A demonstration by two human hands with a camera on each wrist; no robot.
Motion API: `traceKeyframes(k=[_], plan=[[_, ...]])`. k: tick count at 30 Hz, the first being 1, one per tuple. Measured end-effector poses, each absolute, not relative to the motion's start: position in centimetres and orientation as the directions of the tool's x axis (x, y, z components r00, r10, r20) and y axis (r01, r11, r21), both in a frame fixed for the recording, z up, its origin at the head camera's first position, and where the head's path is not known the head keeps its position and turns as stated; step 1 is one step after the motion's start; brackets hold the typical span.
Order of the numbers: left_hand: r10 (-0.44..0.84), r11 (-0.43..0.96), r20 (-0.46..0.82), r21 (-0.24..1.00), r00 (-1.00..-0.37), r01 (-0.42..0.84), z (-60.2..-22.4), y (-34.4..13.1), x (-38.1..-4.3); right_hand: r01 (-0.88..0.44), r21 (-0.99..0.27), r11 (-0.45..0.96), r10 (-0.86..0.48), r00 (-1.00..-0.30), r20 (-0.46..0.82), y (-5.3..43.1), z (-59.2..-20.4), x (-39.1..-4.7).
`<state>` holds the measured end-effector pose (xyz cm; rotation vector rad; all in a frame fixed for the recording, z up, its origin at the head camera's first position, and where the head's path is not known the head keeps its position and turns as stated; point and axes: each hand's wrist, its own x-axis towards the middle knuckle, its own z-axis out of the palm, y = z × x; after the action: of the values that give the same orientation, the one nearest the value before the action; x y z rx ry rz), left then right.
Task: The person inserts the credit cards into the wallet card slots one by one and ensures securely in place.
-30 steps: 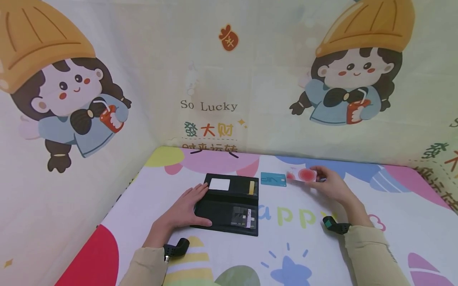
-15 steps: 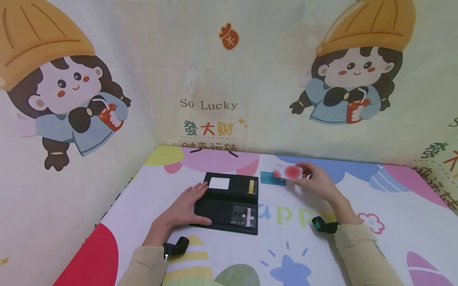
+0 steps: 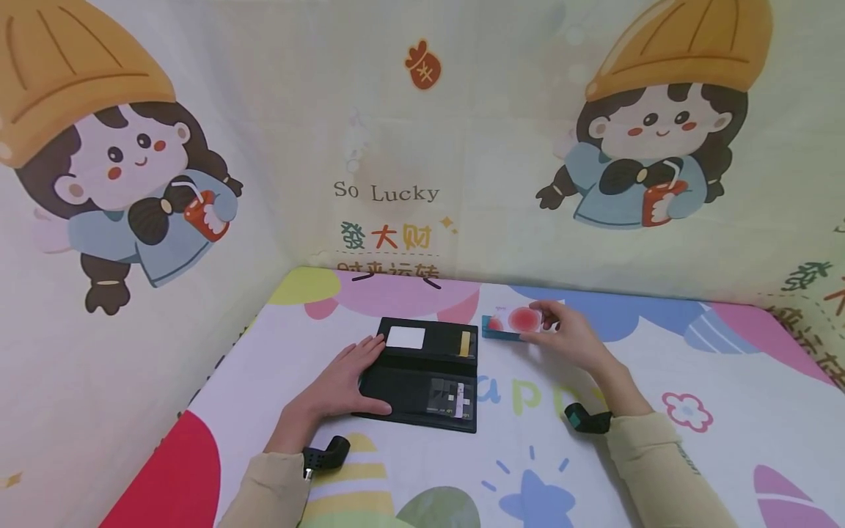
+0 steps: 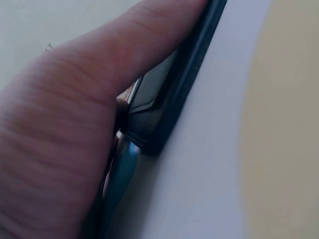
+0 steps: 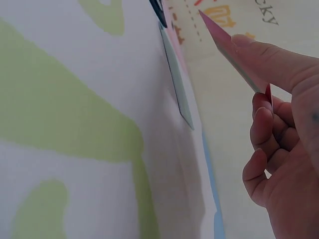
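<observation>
An open black wallet point(image 3: 409, 400) lies flat on the table, with cards in clear pockets on its right side and a white patch at upper left. My left hand point(image 3: 333, 389) rests on the wallet's left edge, fingers and thumb spread. In the left wrist view the thumb point(image 4: 134, 40) lies along the wallet's edge point(image 4: 164, 114). Between thumb and fingers my right hand point(image 3: 574, 337) pinches a white card with red circles point(image 3: 518, 320). It overlaps a teal card point(image 3: 491, 334) just right of the wallet. The right wrist view shows the pinched card point(image 5: 241, 64) raised above the teal card point(image 5: 177, 82).
A patterned cloth point(image 3: 422, 469) with printed shapes and letters covers the table. Behind it stands a cream printed backdrop point(image 3: 284, 110), which also runs along the left side.
My right hand has moved left with the white card, from right of the teal card to over it. The left hand and the wallet have stayed in place.
</observation>
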<state>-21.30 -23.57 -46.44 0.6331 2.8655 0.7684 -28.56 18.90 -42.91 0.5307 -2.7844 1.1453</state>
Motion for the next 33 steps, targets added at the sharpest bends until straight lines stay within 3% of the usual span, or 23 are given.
traceKeyframes(k=[33], plan=[[0.421, 0.793, -0.010, 0.489, -0.907, 0.363, -46.1, -23.6, -21.1, -0.419, -0.643, 0.641, -0.417, -0.894, 0.166, 11.9, -42.5, -28.5]])
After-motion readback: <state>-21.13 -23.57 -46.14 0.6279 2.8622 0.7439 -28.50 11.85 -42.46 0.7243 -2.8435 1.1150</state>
